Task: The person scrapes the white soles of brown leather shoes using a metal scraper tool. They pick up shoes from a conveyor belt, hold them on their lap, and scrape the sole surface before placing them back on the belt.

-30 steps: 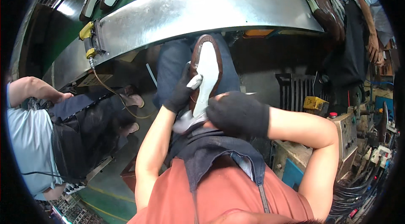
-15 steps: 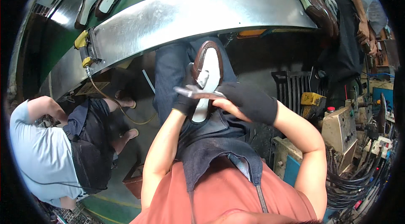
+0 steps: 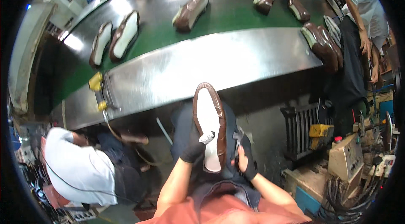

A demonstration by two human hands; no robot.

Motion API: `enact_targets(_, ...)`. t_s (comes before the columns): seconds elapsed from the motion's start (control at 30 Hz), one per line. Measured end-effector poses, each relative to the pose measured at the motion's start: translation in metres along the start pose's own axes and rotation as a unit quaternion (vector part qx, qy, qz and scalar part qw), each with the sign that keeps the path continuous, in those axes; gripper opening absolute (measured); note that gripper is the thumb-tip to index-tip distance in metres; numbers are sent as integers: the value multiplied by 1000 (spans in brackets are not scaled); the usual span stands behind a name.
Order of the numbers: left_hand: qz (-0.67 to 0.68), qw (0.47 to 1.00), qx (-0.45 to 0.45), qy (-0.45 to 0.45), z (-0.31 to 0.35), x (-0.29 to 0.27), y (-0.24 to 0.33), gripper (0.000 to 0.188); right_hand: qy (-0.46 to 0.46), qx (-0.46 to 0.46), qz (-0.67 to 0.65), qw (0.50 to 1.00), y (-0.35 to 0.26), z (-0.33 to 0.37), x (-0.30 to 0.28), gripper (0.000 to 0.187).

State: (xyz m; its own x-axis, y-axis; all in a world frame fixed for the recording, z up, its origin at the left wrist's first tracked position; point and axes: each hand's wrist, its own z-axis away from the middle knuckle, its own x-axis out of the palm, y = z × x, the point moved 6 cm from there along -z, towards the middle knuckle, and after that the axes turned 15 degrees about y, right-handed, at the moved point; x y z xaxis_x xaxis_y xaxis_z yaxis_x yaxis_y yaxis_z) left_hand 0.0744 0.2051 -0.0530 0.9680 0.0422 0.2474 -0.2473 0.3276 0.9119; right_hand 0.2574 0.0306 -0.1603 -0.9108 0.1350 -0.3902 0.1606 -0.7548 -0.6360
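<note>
My left hand (image 3: 195, 146), in a black fingerless glove, grips a brown upper with a pale sole side (image 3: 209, 116) from its left edge. The shoe is held sole side up above my lap, toe pointing away from me. A crumpled white wrapping (image 3: 207, 138), seemingly on my left thumb, presses on the sole. To the right of the shoe and apart from it, my right hand (image 3: 246, 160), also gloved in black, closes on a grey metal hand tool (image 3: 239, 137). Blur hides the tool's exact kind.
Ahead lies a shiny metal ledge (image 3: 168, 72) beside a green belt (image 3: 156, 34) carrying several brown shoes. A yellow-ended tool (image 3: 99, 91) with a hose rests at the ledge's left. Co-workers are at left (image 3: 80, 167) and right (image 3: 365, 10). Machinery (image 3: 344, 160) stands right.
The metal tool and my right hand have moved off the sole to the shoe's right side. The view has tilted up, showing more of the belt. My left hand still holds the shoe.
</note>
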Motion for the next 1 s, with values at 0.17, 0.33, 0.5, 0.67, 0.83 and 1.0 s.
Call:
enact_targets(0.17,72,992,-106,7,-168,80,91,45,-6,2,-89,996,-56,-52,14,56)
enact_targets(0.33,-124,981,140,-47,-297,120,154,29,27,-186,67,980,-154,-97,1,50)
enact_targets(0.5,-536,635,536,150,-340,96,167,70,70,-311,76,945,-201,-132,-5,40)
enact_targets(0.67,-465,773,388,189,-399,34,160,76,112,-346,11,931,-204,-132,-6,40)
enact_targets(0.83,-271,954,121,44,-396,18,172,56,-92,-95,56,990,-165,-113,8,46)
enact_targets(1.0,-219,911,339,87,-243,-24,151,19,-23,-101,-14,995,-123,-81,-1,46)
